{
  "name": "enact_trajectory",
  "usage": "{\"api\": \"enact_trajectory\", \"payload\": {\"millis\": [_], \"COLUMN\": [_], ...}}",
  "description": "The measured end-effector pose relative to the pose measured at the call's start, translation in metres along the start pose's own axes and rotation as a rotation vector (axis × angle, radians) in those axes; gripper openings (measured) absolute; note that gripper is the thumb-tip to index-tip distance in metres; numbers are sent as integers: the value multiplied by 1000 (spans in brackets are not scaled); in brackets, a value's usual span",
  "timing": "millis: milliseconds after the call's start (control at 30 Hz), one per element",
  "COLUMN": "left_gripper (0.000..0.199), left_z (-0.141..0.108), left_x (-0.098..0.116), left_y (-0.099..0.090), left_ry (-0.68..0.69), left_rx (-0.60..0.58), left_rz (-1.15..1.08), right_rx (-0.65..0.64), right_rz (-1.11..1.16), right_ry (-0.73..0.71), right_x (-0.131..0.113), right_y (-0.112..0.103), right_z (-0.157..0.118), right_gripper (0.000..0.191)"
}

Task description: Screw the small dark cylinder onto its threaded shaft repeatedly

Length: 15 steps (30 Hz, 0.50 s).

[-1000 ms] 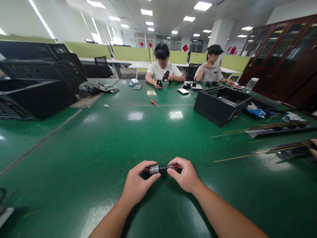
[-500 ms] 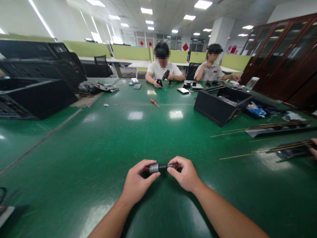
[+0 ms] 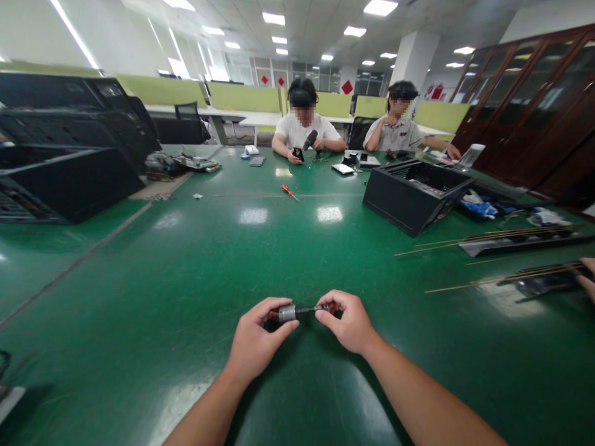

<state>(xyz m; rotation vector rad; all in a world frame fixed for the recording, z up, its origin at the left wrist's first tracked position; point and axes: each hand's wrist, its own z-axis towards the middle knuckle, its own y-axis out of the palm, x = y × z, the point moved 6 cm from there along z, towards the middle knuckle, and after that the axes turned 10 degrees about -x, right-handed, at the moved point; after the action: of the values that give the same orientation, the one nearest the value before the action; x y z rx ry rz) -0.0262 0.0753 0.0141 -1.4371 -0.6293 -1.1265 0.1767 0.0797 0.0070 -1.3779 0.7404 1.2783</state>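
- Silver-grey and cylindrical, the metal part [image 3: 287, 312] sits gripped between the thumb and fingers of the left hand [image 3: 267, 331], near the close edge of the green bench [image 3: 223, 260].
- Dark and slim, a shaft [image 3: 305, 310] runs from that cylinder toward the right hand [image 3: 346, 319], whose thumb and fingertips pinch its far end.
- Orange-handled, a screwdriver [image 3: 287, 190] lies on the bench well beyond both hands.
- Black computer cases stand on either side: one open case [image 3: 404, 195] beyond and to the right of the right hand, another [image 3: 79, 186] far to the left of the left hand.
- Thin brass-coloured rods [image 3: 450, 290] lie to the right of the right hand, near another person's hand [image 3: 586, 279] at the picture's edge.
- Across the bench, beyond the hands, a person in a white T-shirt [image 3: 308, 131] holds a dark power tool [image 3: 310, 140].
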Motion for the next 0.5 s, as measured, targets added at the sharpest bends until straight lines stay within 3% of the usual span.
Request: {"api": "enact_trajectory", "payload": {"millis": [300,500], "left_gripper": [30,30], "left_z": [0,2], "left_x": [4,17], "left_y": [-2,-7], "left_ry": [0,35], "left_rx": [16,53], "left_rz": [8,202], "right_rx": [-15,-16], "right_rz": [6,137], "right_ry": [-6,42], "right_x": [5,17], "right_y": [-2,-7], "right_z": [2,7], "right_gripper": [8,12]}}
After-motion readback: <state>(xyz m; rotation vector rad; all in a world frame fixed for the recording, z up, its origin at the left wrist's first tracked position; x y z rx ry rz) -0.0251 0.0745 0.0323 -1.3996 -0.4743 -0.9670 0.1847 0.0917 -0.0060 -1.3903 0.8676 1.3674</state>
